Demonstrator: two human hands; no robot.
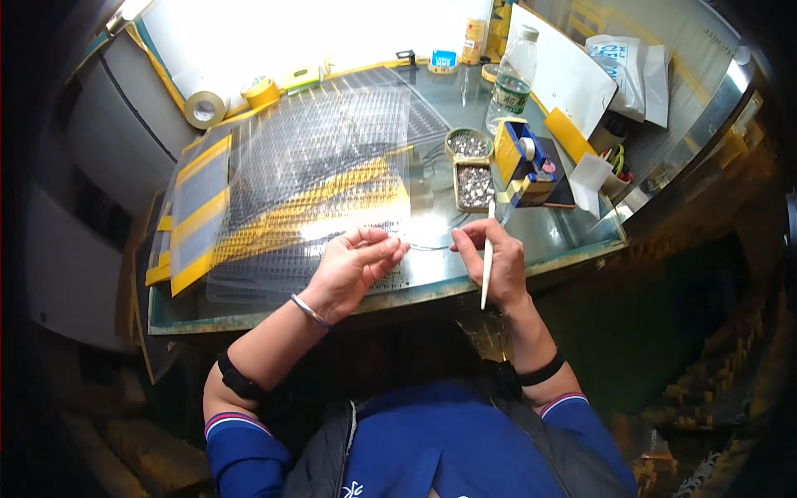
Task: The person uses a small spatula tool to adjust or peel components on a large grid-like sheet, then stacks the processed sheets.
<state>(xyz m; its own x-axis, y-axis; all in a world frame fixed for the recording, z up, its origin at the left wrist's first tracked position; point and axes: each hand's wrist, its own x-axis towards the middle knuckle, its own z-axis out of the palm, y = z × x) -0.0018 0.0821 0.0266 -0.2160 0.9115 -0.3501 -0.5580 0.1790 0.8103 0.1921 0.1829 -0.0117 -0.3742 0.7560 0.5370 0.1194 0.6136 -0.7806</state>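
Note:
Over the front edge of a glass-topped table, my left hand (353,270) is closed in a pinch. A thin dark strand (430,248), like fine wire or cord, runs from its fingertips toward my right hand (500,264). The right fingers are curled around a slim white stick (487,278), pen-like and tapered at its lower end. Whether those fingertips also grip the strand, I cannot tell. Just beyond the right hand are a square tin (476,186) and a round tin (469,144), both filled with small shiny metal bits.
Clear patterned sheets (324,124) and yellow-edged strips (199,236) cover the table's left side. A blue-and-yellow tape dispenser (519,166) stands right of the tins, with a plastic bottle (510,91) behind it. Tape rolls (205,109) lie at the back left.

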